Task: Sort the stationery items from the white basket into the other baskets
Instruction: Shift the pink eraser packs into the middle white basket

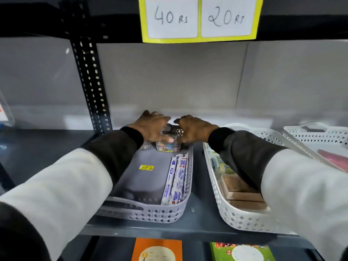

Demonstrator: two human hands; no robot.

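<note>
1. Head view: three baskets stand on the grey shelf [197, 223]: a grey basket [150, 211], a white basket [233, 219] to its right, and a second white basket [318, 136] at far right.
2. Left hand [152, 127] and right hand [194, 129] reach to the far end of the grey basket, both closed around a clear box of coloured clips [167, 146]; a second clip box [145, 146] sits just beside it.
3. White sachets [176, 180] lie along the grey basket's right wall.
4. Brown boxes [243, 193] lie in the white basket, partly hidden by the right sleeve.
5. Yellow sign [199, 19] reads "40 Rs" and "20 Rs".
</note>
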